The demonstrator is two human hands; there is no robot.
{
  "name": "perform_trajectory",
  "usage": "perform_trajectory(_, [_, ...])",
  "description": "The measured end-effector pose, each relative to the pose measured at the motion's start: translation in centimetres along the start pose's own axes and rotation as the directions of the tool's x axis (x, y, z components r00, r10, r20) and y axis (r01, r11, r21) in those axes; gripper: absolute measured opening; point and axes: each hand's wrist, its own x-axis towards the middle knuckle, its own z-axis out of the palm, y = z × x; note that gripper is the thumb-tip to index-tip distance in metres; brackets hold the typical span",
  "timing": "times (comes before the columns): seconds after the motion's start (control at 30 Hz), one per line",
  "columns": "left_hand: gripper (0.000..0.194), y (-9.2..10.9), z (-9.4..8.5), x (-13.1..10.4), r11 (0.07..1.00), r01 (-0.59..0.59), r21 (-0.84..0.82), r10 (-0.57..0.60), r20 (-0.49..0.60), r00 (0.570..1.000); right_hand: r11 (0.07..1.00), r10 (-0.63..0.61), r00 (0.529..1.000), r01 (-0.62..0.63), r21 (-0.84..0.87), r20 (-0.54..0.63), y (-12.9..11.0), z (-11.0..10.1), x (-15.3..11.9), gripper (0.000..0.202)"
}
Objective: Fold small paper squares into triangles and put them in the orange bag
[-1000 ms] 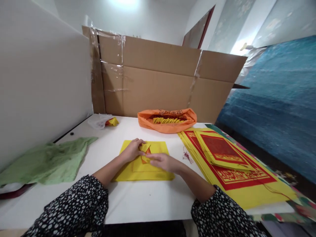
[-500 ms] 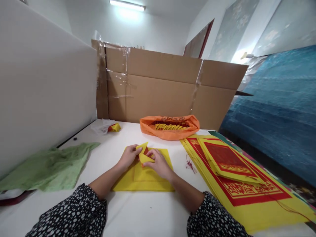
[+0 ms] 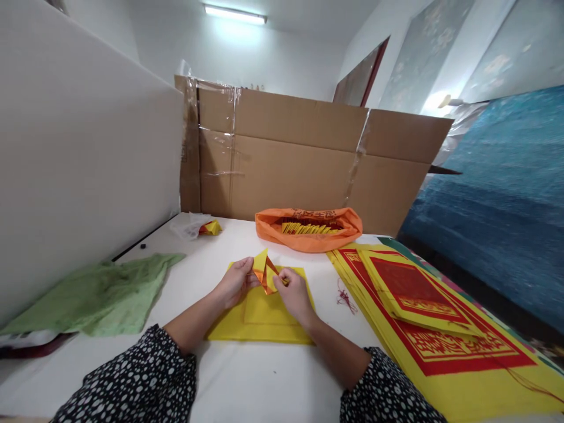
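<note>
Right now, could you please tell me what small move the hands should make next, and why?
Perhaps ease the folded paper closed, since the left hand and the right hand each hold one side and orange shows between them, over the yellow sheet.

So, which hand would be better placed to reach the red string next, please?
Right hand, probably: it is nearer the red string, though, like the left hand, it holds the folded paper.

Free tabletop point(image 3: 247, 382) nearside of the yellow sheet point(image 3: 268, 332); orange bag point(image 3: 304, 242) in the way beyond.
</note>
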Motion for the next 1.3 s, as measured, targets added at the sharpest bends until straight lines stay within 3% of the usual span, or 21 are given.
perform_trajectory(0.1, [0.039,0.0,0.4,-0.3,0.993,-0.068,0.097,0.064,0.04,0.997,0.999,-0.049,0.998,0.049,0.0,0.05,0.0,-0.1,0.0,0.028])
perform_trajectory(0.23, [0.04,-0.1,0.7,-0.5,0.943,-0.198,0.267,0.154,0.177,0.972,0.99,-0.142,0.974,0.141,0.017,0.177,0.2,-0.1,-0.2,0.019])
perform_trajectory(0.37, [0.041,-0.2,0.6,-0.6,0.849,-0.353,0.394,0.262,0.266,0.928,0.996,-0.091,0.99,0.09,0.017,0.112,0.8,-0.1,0.1,0.02])
perform_trajectory(0.43, [0.031,-0.1,0.3,-0.6,0.749,-0.439,0.496,0.347,0.271,0.898,0.997,-0.043,0.999,0.042,0.059,0.028,0.9,-0.4,0.5,0.037])
perform_trajectory(0.53, [0.022,0.1,-0.1,-0.5,0.47,-0.561,0.681,0.52,0.3,0.8,0.982,-0.003,1.0,0.006,0.186,-0.015,0.4,-1.0,0.9,0.048])
perform_trajectory(0.63, [0.023,0.2,-0.5,-0.3,0.226,-0.615,0.755,0.603,0.387,0.697,0.896,0.115,0.977,-0.179,0.406,0.178,-0.5,-1.2,0.9,0.042])
perform_trajectory(0.7, [0.024,0.2,-0.4,-0.2,0.181,-0.656,0.733,0.586,0.456,0.67,0.819,0.138,0.956,-0.258,0.513,0.26,-0.8,-0.9,0.8,0.04])
perform_trajectory(0.77, [0.032,0.0,-0.1,-0.2,0.237,-0.684,0.69,0.59,0.457,0.666,0.813,0.109,0.972,-0.207,0.545,0.206,-0.9,-0.7,0.8,0.038])
perform_trajectory(0.83, [0.046,0.0,0.4,-0.3,0.437,-0.654,0.617,0.631,0.308,0.712,0.846,0.076,0.986,-0.144,0.514,0.151,-0.7,-0.8,0.9,0.034])
perform_trajectory(0.9, [0.053,0.0,0.8,-0.4,0.741,-0.533,0.409,0.555,0.076,0.829,0.875,0.056,0.984,-0.131,0.466,0.171,-0.6,-1.2,0.9,0.036])
perform_trajectory(0.97, [0.053,0.1,1.0,-0.4,0.929,-0.346,0.127,0.352,-0.022,0.936,0.909,0.023,0.976,-0.111,0.403,0.217,-0.6,-1.5,0.7,0.041])
perform_trajectory(1.03, [0.046,0.3,1.0,-0.3,0.977,-0.208,-0.034,0.208,0.004,0.978,0.949,-0.022,0.971,-0.054,0.311,0.236,-0.6,-1.5,0.5,0.039])
perform_trajectory(1.17, [0.023,0.6,0.8,-0.3,0.981,-0.127,-0.148,0.135,0.046,0.99,0.99,-0.064,0.982,0.041,0.132,0.176,-0.7,-1.1,0.1,0.015])
perform_trajectory(1.3, [0.021,0.8,0.7,-0.3,0.964,-0.001,-0.266,0.011,0.038,0.999,0.992,0.014,1.0,-0.014,0.127,-0.003,-0.5,-0.4,-0.1,0.028])
